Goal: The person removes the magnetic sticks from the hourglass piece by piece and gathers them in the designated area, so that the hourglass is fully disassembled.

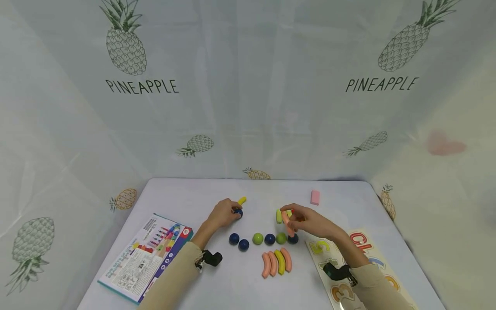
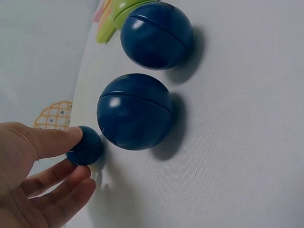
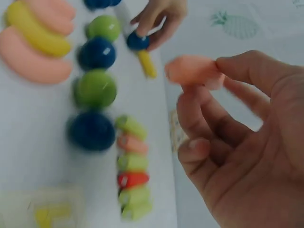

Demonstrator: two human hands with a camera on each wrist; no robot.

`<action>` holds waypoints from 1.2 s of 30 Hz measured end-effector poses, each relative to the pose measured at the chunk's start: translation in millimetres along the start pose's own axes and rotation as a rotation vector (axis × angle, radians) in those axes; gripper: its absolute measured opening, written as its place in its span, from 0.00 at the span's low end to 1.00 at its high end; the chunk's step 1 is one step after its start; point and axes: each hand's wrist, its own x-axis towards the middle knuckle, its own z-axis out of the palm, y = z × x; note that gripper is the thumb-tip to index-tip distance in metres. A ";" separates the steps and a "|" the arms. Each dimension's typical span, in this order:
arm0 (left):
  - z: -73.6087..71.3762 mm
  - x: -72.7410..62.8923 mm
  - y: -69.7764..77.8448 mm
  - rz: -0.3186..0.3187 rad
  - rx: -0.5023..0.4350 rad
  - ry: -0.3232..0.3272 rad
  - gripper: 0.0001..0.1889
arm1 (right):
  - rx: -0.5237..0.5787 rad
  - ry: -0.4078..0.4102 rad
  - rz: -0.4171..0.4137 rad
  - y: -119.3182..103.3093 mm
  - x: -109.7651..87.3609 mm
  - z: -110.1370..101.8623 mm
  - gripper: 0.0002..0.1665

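Observation:
My left hand pinches a dark blue ball between thumb and fingers at the table surface. Just beyond it lies a yellow piece. My right hand holds a salmon-coloured curved piece by its end, raised above the table. Beneath that hand runs a row of short pieces, among them a red one and a green one. Nearer, blue balls and green balls form a line. In front of them, salmon curved pieces lie beside a yellow curved piece.
A printed box lies at the table's left. At the right, under my forearm, is a cream sheet with coloured letters and numbers. A pink block sits near the back edge. Pineapple-patterned fabric hangs behind.

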 end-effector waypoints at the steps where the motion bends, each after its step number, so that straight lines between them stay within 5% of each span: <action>1: -0.2 -0.4 0.5 -0.004 0.000 -0.002 0.15 | 0.001 -0.024 0.017 2.7 -7.0 -1.8 0.22; 6: -1.5 -1.3 0.6 -0.015 0.003 0.003 0.14 | -0.004 -0.102 0.071 18.8 -29.3 -4.0 0.15; 14: -0.1 -1.0 -2.2 0.001 -0.004 0.000 0.15 | -0.036 -0.167 0.153 32.8 -38.9 5.9 0.06; 19: 0.5 -0.7 -0.7 -0.003 -0.015 -0.002 0.15 | 0.012 -0.216 0.263 28.3 -41.3 14.2 0.11; 23: -0.9 -0.8 1.2 -0.003 -0.012 -0.005 0.15 | 0.015 -0.209 0.346 26.0 -42.9 22.4 0.16; 36: 3.8 -1.8 -2.3 0.007 -0.025 0.038 0.14 | -0.084 -0.119 0.362 27.4 -38.5 32.0 0.14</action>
